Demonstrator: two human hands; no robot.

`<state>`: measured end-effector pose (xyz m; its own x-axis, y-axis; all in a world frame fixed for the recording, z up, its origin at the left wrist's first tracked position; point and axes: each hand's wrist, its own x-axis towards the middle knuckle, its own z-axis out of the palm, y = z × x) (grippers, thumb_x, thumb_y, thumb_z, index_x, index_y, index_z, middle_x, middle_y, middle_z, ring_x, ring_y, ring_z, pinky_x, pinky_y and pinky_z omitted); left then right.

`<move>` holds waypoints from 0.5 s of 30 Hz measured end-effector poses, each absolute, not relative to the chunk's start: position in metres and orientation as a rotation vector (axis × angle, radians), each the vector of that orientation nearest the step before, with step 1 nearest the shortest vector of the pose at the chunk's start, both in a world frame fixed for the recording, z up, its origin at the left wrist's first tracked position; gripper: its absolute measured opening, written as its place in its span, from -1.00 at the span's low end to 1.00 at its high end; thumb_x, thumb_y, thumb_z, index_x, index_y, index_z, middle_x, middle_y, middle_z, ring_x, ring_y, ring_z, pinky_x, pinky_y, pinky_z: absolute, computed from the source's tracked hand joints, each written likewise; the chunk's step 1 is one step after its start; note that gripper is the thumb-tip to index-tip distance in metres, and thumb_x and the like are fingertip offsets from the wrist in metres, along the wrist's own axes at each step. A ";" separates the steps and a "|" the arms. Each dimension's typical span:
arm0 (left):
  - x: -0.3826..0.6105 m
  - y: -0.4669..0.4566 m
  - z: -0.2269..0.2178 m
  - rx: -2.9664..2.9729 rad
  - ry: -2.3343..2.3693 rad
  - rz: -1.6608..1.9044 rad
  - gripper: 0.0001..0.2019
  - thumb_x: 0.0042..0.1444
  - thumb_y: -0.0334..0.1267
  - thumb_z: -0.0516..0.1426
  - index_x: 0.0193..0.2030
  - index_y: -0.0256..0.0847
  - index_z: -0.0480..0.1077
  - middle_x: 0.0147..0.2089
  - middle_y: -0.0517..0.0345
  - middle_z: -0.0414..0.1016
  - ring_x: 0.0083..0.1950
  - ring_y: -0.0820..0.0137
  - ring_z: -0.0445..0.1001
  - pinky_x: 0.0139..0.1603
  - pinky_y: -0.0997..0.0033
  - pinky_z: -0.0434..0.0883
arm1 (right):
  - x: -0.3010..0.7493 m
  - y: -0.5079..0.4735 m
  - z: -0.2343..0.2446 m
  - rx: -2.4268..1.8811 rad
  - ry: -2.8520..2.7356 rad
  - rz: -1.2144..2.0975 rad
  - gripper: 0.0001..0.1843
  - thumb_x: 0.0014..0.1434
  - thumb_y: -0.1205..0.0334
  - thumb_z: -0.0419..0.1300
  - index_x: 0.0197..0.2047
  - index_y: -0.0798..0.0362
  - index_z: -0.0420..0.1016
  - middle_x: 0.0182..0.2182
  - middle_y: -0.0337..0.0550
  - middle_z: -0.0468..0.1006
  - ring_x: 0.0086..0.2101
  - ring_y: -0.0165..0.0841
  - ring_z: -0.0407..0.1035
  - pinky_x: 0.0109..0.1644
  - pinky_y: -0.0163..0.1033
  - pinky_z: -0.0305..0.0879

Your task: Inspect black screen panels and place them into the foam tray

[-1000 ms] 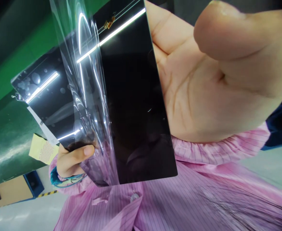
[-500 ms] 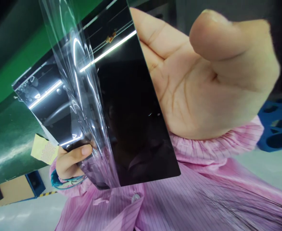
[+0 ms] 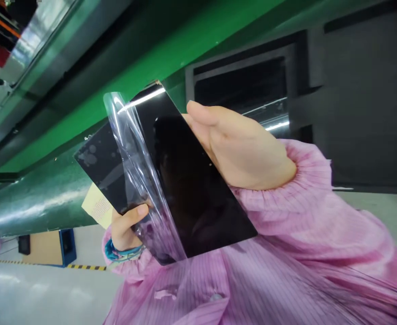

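Note:
I hold up a glossy black panel (image 3: pixel 195 189) close to my face. A clear film (image 3: pixel 134 149) stands partly lifted off its front, curling in a fold across the middle. My right hand (image 3: pixel 242 149) grips the panel's right edge, fingers behind it and palm toward me. At the panel's lower left edge my left hand (image 3: pixel 122 225) is closed, its thumb pinching the film. A yellow tab (image 3: pixel 99 208) sticks out by the left hand. Pink sleeves cover both arms.
Behind the panel a shiny green conveyor belt (image 3: pixel 32 203) and green machine frame (image 3: pixel 171 45) run across the view. A dark machine opening (image 3: pixel 239 85) sits at upper right. On the grey floor at lower left stands a blue-edged box (image 3: pixel 65 246) beside striped tape.
The panel and both hands have moved away from the camera and look smaller. The view has swung, showing more of the green machine and the dark opening. Both grips are unchanged.

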<state>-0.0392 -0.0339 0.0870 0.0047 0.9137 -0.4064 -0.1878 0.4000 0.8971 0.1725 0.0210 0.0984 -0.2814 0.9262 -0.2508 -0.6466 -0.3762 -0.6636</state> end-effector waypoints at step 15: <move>-0.096 -0.049 0.053 0.928 1.254 0.993 -0.78 -0.11 -0.15 0.37 -0.37 -0.24 0.57 -0.44 0.12 0.59 -0.45 0.33 0.56 -0.48 0.40 0.55 | 0.135 0.009 0.075 -0.885 -0.712 1.703 -0.75 0.30 0.24 -0.04 -0.26 -0.25 0.41 0.04 -0.65 0.48 0.20 -0.57 0.33 0.41 -0.52 0.30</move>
